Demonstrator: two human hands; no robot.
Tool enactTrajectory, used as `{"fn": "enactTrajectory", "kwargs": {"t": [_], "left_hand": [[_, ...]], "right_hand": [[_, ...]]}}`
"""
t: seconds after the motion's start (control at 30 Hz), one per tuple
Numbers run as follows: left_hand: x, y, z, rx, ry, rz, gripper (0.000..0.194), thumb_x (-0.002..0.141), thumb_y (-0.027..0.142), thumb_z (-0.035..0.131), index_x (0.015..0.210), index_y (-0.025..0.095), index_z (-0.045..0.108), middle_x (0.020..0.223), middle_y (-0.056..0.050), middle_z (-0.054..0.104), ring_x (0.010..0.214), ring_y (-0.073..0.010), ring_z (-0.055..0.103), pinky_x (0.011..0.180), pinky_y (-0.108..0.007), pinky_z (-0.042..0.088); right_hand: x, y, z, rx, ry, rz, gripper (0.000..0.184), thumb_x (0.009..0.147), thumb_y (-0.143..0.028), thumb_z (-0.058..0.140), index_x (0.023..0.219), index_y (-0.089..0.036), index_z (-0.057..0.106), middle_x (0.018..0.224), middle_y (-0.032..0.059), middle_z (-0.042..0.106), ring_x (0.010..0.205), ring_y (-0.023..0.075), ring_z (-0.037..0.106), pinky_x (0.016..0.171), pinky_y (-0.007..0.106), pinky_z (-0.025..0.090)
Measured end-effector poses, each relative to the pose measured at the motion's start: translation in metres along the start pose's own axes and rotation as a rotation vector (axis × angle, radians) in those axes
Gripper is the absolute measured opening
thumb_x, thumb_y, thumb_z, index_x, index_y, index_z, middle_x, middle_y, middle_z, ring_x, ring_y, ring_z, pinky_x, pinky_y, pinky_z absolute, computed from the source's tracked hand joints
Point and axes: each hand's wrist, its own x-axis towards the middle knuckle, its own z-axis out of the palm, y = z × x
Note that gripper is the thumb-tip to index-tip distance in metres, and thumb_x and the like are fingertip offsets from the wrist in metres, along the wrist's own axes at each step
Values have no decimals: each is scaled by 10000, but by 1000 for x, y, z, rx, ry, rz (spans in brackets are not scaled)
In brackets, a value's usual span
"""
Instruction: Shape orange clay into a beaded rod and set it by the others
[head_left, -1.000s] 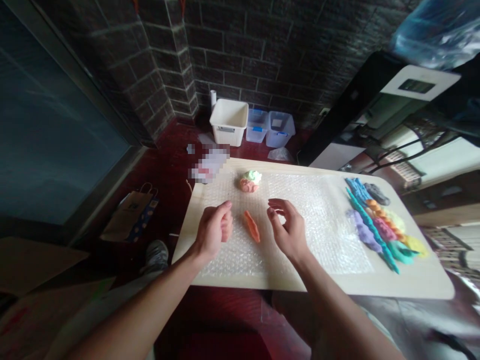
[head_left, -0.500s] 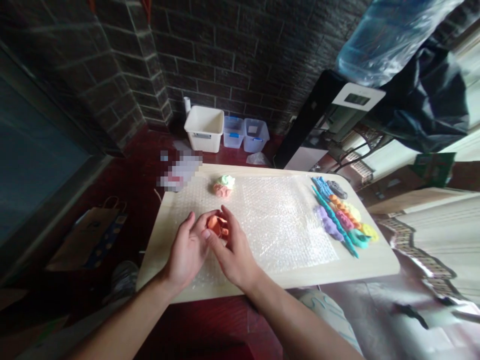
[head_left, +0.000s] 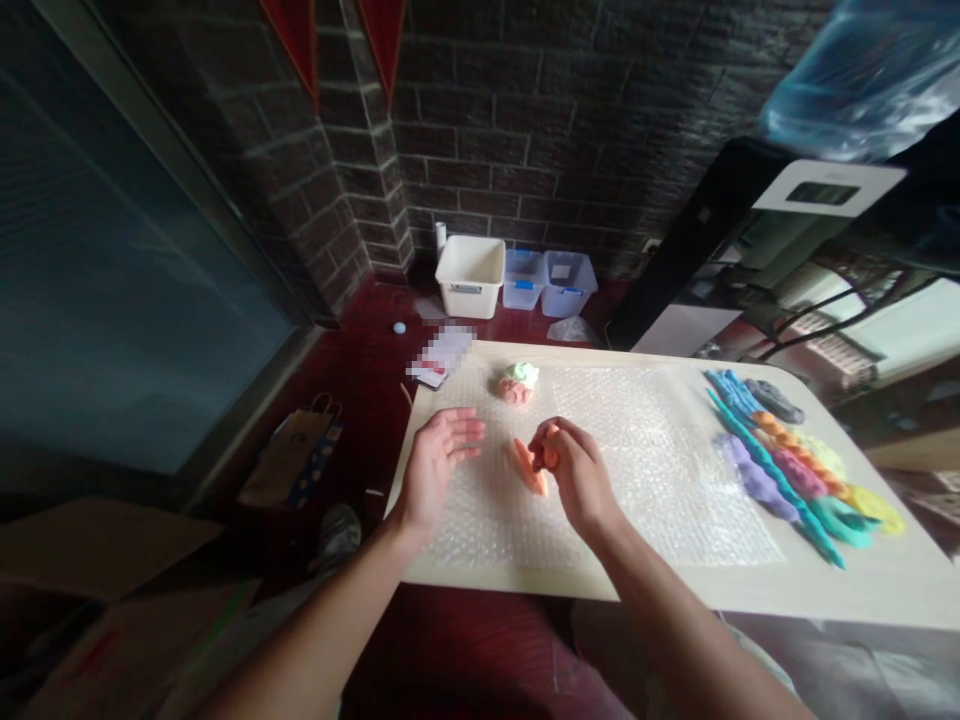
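My right hand (head_left: 574, 472) is closed around one end of an orange clay piece (head_left: 529, 466) that rests on the bubble wrap (head_left: 645, 460) covering the light wooden board (head_left: 825, 580). My left hand (head_left: 439, 462) hovers just left of the clay, palm up, fingers stretched out and holding nothing. A small pink and green clay lump (head_left: 517, 382) lies farther back on the wrap, beyond both hands.
A row of twisted clay strips (head_left: 787, 460) in blue, orange, purple, pink, teal and yellow lies at the board's right. White and clear bins (head_left: 517, 277) stand by the brick wall. A paper bag (head_left: 292, 465) sits on the red floor at left.
Half a second ago both hands were cupped around the orange clay. Now my left hand has let go and opened to the left, while my right hand keeps hold of it.
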Motion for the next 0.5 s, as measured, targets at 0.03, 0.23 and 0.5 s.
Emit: {"fn": "enactTrajectory", "kwargs": {"t": [0.03, 0.23, 0.5], "left_hand": [[2, 1, -3, 4, 6, -15, 513, 943, 552, 434, 1088, 133, 692, 1013, -155, 756, 981, -294, 689, 894, -420, 498], [2, 0, -1, 55, -51, -65, 379, 908, 463, 505, 881, 137, 695, 801, -116, 726, 782, -245, 674, 795, -381, 501], [7, -5, 10, 100, -90, -83, 386, 920, 472, 516, 845, 138, 692, 777, -110, 720, 751, -234, 673, 767, -369, 502]], "right_hand": [[1, -2, -1, 63, -5, 51, 103, 705, -214, 563, 608, -192, 589, 581, 9, 550, 528, 131, 485, 512, 267, 366], [15, -8, -6, 474, -109, 397, 79, 544, -226, 548, 494, -206, 491, 473, -45, 334, 431, 85, 228, 413, 243, 128], [20, -13, -5, 368, 134, 352, 479, 826, -282, 627, 524, -237, 258, 436, -96, 187, 402, 75, 101, 367, 240, 75]]}}
